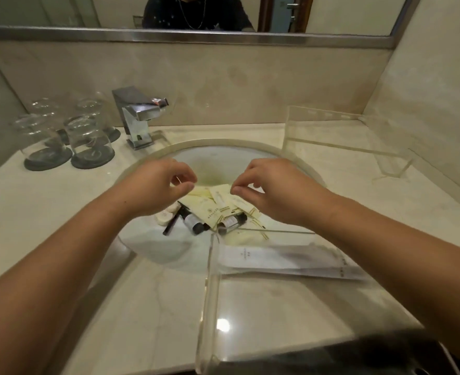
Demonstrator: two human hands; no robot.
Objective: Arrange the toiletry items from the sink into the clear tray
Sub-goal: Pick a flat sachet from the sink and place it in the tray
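Note:
A heap of toiletry items lies in the white sink (pixel 147 247): pale yellow packets (pixel 210 205), two small dark bottles (pixel 193 223) (pixel 233 220), a black comb (pixel 170 226) and round white soaps (pixel 164 216). Both hands hover just above the heap. My left hand (pixel 156 185) and my right hand (pixel 266 188) have their fingers curled, thumb near forefinger, and hold nothing. The clear tray (pixel 210 293) sits at the sink's near right edge, partly over the basin. A long white packet (pixel 291 259) lies in it.
A chrome tap (pixel 137 117) stands behind the sink on the left. Several upturned glasses (pixel 88 142) on dark coasters stand far left. A second clear acrylic stand (pixel 331 136) is at the back right. A mirror runs along the wall.

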